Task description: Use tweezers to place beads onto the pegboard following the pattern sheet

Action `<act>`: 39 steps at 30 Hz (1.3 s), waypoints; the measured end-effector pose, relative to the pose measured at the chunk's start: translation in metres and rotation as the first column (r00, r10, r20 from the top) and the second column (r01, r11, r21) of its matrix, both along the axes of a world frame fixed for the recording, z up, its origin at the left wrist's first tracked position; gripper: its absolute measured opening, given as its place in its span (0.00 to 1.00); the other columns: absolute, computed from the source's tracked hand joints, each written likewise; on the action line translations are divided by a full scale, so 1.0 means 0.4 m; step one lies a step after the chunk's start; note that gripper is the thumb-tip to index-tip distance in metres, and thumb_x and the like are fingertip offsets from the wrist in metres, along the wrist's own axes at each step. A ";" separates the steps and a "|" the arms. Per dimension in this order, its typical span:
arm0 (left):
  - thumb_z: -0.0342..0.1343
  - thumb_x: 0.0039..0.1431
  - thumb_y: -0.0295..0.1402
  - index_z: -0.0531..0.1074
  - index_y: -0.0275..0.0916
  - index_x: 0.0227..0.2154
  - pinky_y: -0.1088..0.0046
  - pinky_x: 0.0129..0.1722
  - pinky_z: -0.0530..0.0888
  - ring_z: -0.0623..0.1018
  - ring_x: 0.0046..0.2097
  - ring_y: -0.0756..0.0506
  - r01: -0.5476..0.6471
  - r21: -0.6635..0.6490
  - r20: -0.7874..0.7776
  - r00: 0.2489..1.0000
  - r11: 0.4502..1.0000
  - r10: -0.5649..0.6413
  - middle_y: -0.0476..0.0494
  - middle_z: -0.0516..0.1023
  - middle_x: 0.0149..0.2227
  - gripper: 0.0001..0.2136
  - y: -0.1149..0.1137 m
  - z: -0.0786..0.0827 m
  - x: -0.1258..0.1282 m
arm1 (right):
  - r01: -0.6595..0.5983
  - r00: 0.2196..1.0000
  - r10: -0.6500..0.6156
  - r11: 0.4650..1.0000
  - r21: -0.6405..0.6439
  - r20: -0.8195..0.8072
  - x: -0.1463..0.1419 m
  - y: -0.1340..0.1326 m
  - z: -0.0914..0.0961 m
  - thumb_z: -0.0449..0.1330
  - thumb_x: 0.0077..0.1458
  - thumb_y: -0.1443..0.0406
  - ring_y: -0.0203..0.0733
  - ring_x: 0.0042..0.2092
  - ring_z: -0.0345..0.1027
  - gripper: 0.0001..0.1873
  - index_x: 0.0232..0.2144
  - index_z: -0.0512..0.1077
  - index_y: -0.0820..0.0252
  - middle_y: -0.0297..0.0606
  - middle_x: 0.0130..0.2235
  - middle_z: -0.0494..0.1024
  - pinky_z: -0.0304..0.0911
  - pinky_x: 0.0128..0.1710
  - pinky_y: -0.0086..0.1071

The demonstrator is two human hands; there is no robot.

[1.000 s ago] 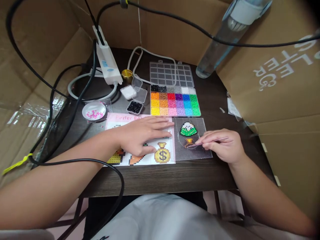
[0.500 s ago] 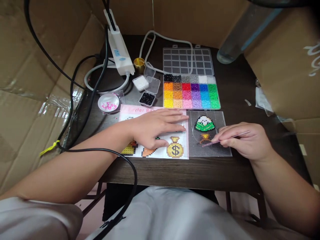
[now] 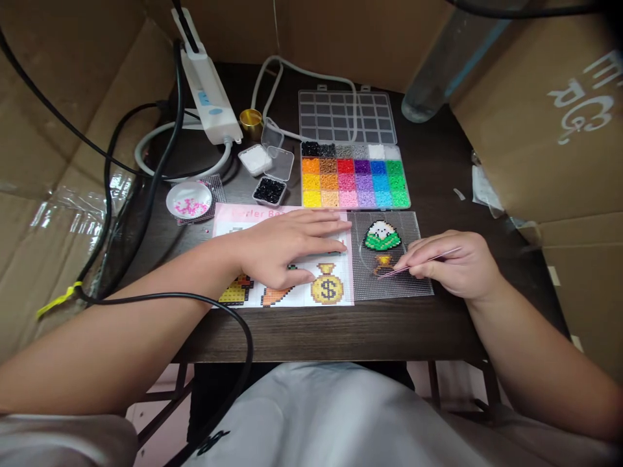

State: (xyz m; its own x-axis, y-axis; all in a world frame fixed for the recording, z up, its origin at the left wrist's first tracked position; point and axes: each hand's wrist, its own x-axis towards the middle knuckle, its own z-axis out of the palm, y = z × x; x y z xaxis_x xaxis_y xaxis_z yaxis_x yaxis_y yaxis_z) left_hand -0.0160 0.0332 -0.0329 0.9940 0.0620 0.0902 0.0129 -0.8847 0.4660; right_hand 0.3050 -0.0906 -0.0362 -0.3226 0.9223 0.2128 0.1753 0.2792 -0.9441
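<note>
My left hand (image 3: 287,246) lies flat with fingers spread on a printed bead pattern sheet (image 3: 292,297), covering much of it. A money bag picture (image 3: 327,285) shows below my fingers. In my right hand (image 3: 450,264) is a thin pair of pink tweezers (image 3: 418,263), gripped between thumb and fingers. Their tip points at a small brown and yellow bead piece (image 3: 384,261) on the clear pegboard (image 3: 413,224); whether a bead is in the tip, I cannot make out. Above that piece sits a finished-looking white and green bead figure (image 3: 382,236) with a black outline.
Behind the pegboard stands an open bead box (image 3: 357,175) with many colours. Small boxes of white beads (image 3: 256,159) and black beads (image 3: 269,191) are left of it. A dish (image 3: 189,200) holds pink beads. A power strip (image 3: 209,91) and black cable (image 3: 195,296) lie left.
The whole view has shifted, so everything appears further left. My left hand stays on the sheet, and my right hand still holds the tweezers over the brown and yellow piece.
</note>
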 end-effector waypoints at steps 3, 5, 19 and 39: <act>0.57 0.64 0.42 0.69 0.34 0.67 0.45 0.74 0.57 0.57 0.76 0.30 -0.001 -0.001 0.002 1.000 1.000 0.001 0.30 0.55 0.75 0.31 -0.001 0.001 0.001 | -0.008 1.000 0.008 1.000 0.007 0.000 0.000 0.000 0.000 0.73 0.56 0.69 0.43 0.35 0.84 0.08 0.37 0.87 0.50 0.37 0.35 0.88 0.80 0.35 0.32; 0.57 0.64 0.43 0.69 0.34 0.67 0.45 0.74 0.56 0.56 0.76 0.30 -0.004 -0.003 -0.002 1.000 1.000 0.004 0.31 0.55 0.75 0.31 -0.002 0.002 0.001 | -0.012 1.000 0.012 1.000 0.021 -0.004 -0.001 0.001 0.000 0.72 0.56 0.70 0.43 0.35 0.84 0.09 0.38 0.87 0.50 0.37 0.36 0.88 0.80 0.36 0.31; 0.58 0.63 0.43 0.69 0.39 0.67 0.44 0.75 0.57 0.56 0.76 0.30 -0.034 -0.043 -0.030 0.999 0.999 0.033 0.36 0.55 0.76 0.30 -0.002 0.013 -0.001 | 0.042 0.999 -0.041 0.999 -0.010 0.034 -0.012 0.006 0.008 0.74 0.53 0.66 0.45 0.33 0.84 0.04 0.33 0.87 0.51 0.38 0.33 0.87 0.81 0.36 0.34; 0.56 0.64 0.45 0.68 0.37 0.67 0.43 0.74 0.57 0.56 0.76 0.30 -0.017 -0.001 -0.036 0.999 1.000 0.017 0.33 0.55 0.76 0.31 -0.002 0.010 0.000 | 0.062 0.998 -0.062 0.997 -0.037 -0.003 -0.006 0.002 0.001 0.74 0.54 0.66 0.45 0.34 0.85 0.04 0.33 0.87 0.51 0.38 0.34 0.87 0.81 0.35 0.34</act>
